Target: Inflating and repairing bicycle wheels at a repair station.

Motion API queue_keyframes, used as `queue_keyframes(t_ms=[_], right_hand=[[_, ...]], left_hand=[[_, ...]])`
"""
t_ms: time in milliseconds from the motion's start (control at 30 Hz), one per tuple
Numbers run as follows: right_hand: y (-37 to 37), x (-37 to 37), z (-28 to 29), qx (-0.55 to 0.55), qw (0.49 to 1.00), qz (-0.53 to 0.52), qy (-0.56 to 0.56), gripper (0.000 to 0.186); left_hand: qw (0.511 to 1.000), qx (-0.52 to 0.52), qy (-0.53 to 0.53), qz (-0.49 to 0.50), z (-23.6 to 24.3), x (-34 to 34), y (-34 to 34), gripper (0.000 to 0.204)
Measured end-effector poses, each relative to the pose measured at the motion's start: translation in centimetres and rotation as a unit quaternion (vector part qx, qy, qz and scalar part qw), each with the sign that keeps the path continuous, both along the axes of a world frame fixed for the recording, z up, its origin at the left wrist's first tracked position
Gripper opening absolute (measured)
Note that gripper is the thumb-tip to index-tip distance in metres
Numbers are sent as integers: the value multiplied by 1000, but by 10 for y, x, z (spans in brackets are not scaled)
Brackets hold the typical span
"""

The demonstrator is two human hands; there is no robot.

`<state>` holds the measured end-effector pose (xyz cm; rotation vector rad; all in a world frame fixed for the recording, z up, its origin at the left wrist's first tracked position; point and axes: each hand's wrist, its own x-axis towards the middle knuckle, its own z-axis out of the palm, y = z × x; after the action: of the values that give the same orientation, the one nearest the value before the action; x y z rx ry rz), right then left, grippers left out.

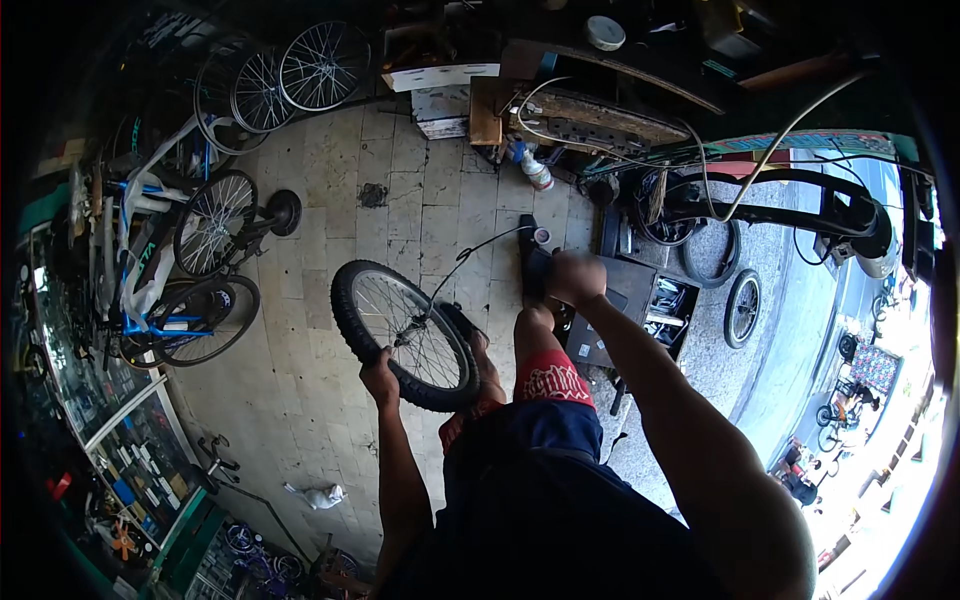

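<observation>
My left hand (380, 380) is closed around the tyre of a bicycle wheel (345, 312) at its near edge. The wheel leans at a tilt in front of my left leg, its knobby black tyre and thin spokes showing. From near its hub a thin black hose (465, 255) runs right to the floor by my right foot. My right hand (578, 280) is stretched forward above my right knee, beside a dark box-like cabinet (620, 285). It is blurred, so its fingers and anything in them cannot be made out. Just beyond it is a small round pinkish container (542, 235).
Several bicycles (165, 265) and loose wheels (325, 65) stand at the left and back left. A workbench (600, 115) and white bottle (537, 172) are at the back. Tyres (742, 308) lie outside to the right. A glass display case (125, 460) lines the left.
</observation>
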<state>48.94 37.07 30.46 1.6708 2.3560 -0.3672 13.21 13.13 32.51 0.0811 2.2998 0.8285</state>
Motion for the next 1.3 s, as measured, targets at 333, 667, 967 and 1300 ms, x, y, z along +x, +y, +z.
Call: queue_keyframes(t_ms=[333, 667, 967, 1300], right_hand=[[1, 17, -100, 43, 980, 193, 19, 41], [-1, 2, -135, 33, 981, 187, 46, 42], [13, 13, 28, -168, 985, 6, 36, 24], [5, 17, 123, -85, 978, -100, 161, 10]], left_hand=[[999, -25, 21, 20, 3, 8, -9, 28], [997, 22, -19, 65, -5, 9, -36, 59], [944, 131, -132, 271, -23, -17, -25, 61], [885, 234, -299, 268, -47, -50, -20, 57]])
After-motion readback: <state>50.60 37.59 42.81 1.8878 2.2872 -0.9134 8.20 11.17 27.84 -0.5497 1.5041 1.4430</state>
